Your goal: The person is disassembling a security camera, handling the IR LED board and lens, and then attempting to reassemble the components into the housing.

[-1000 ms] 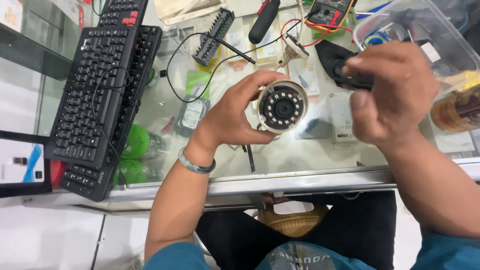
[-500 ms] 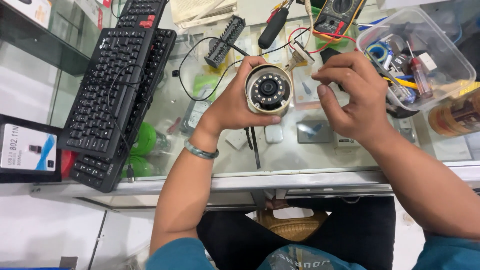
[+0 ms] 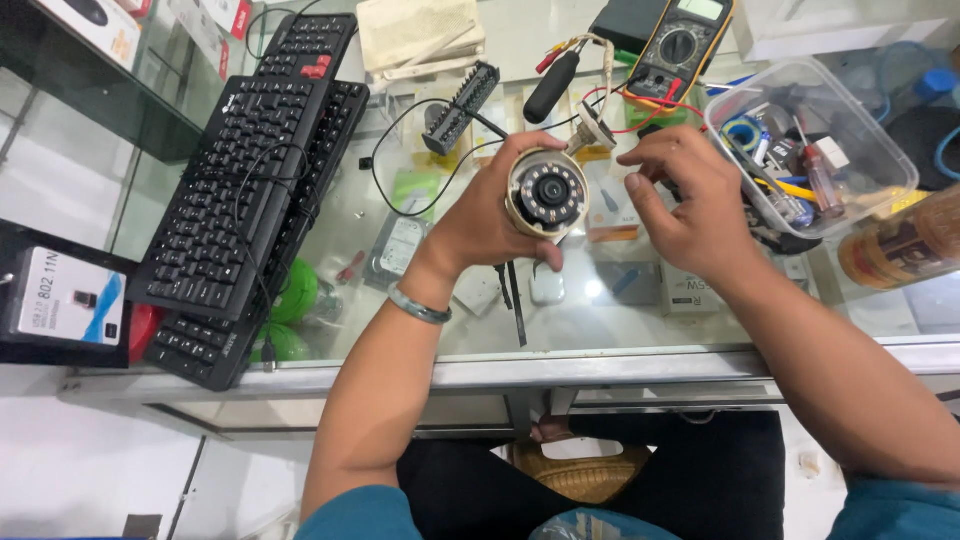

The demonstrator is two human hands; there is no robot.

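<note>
At the far left of the glass counter (image 3: 640, 345) lie two black keyboards (image 3: 250, 190), one stacked over the other. Right of them the person's left hand (image 3: 490, 225) is wrapped around a round security camera (image 3: 546, 192), fingers closed on its body, lens facing up, held above the middle of the counter. Just right of it the right hand (image 3: 690, 205) hovers with fingers loosely curled and nothing in them, thumb near the camera's rim. A yellow multimeter (image 3: 683, 45) sits beyond, and a clear plastic tub (image 3: 880, 165) of small parts stands at the right.
</note>
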